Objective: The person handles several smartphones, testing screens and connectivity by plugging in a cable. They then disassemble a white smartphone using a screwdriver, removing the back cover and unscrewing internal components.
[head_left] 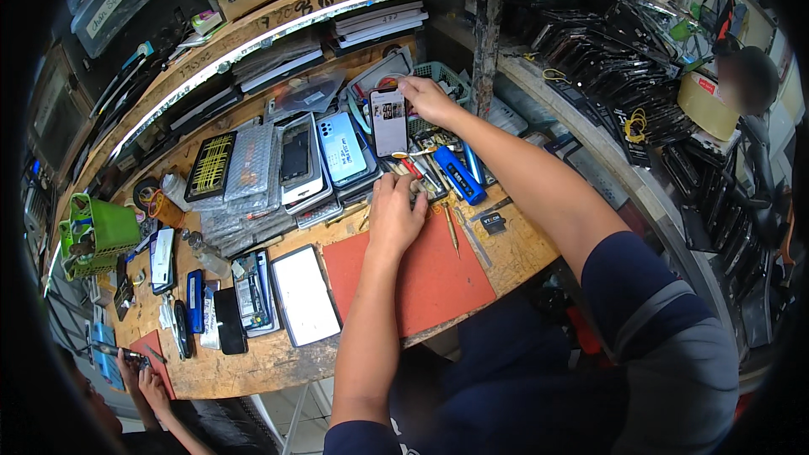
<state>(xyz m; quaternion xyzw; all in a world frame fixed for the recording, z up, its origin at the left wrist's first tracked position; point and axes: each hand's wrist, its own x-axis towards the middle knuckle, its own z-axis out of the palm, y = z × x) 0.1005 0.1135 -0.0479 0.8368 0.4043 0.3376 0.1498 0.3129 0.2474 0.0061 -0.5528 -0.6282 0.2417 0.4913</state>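
At the back middle of the bench, a smartphone [388,122] stands tilted up with its screen lit. My right hand [431,101] grips its upper right corner between thumb and fingers. My left hand [396,215] is at the far edge of the red mat [438,278], beside the hand tools. Its fingers are curled, and what they may hold is hidden. A red-handled tool [411,168] and a blue cylindrical electric screwdriver [459,177] lie just beyond it. On the mat's right part rests a thin brass-coloured screwdriver [452,227].
Left of the mat are a white tray [304,295], an opened phone [252,291] and a black phone [229,320]. Stacked phones [341,152] and bubble wrap [251,160] stand behind. A green basket [101,232] is far left. Another person's hands [150,383] work at the lower left.
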